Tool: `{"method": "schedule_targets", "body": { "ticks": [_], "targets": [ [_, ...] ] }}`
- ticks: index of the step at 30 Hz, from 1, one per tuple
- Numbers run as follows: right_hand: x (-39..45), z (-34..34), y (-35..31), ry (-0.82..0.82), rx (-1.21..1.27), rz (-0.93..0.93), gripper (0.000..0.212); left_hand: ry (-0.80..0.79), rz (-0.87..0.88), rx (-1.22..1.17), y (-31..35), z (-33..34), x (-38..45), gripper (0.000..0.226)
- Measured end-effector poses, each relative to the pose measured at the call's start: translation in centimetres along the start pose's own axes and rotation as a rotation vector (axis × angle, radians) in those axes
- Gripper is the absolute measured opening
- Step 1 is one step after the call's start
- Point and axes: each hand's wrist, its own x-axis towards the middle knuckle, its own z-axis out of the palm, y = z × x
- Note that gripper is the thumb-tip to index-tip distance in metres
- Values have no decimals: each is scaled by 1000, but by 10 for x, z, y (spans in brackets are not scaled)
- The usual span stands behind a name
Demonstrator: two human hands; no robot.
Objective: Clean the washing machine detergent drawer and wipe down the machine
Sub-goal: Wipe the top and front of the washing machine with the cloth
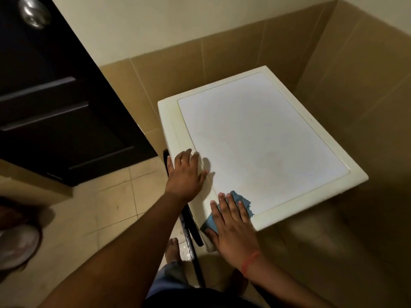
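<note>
Setting: a home, in what looks like a laundry or utility corner. I stand barefoot, one foot (172, 247) on a beige tiled floor (93, 210). The walls (222, 63) carry tan tile on the lower part and cream paint above. A white washer (255, 138) sits tucked into the corner where two walls meet. To my left is a dark cabinet (55, 107) with bar handles and a round metal knob (34, 12). Light is dim and warm.
</note>
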Motion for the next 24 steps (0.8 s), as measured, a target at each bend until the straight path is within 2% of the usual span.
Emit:
{"method": "schedule_targets", "body": {
  "ticks": [6,9,12,15,19,24],
  "targets": [
    [26,-5,4,32,20,-41,69,-17,-98,24,22,5,-31,62],
    [-1,2,7,34,35,-71,69,-24,-107,46,25,4,-46,62],
    [-27,6,13,31,45,-100,70,-23,-193,29,21,-2,-49,62],
    [-3,4,8,47,54,-120,70,-9,-269,-11,24,-3,-50,60],
    [24,-4,-1,52,56,-140,68,-29,-247,10,27,-3,-58,60],
    [-9,1,5,38,65,-185,69,8,-317,17,8,-10,-57,63]
  ]
}}
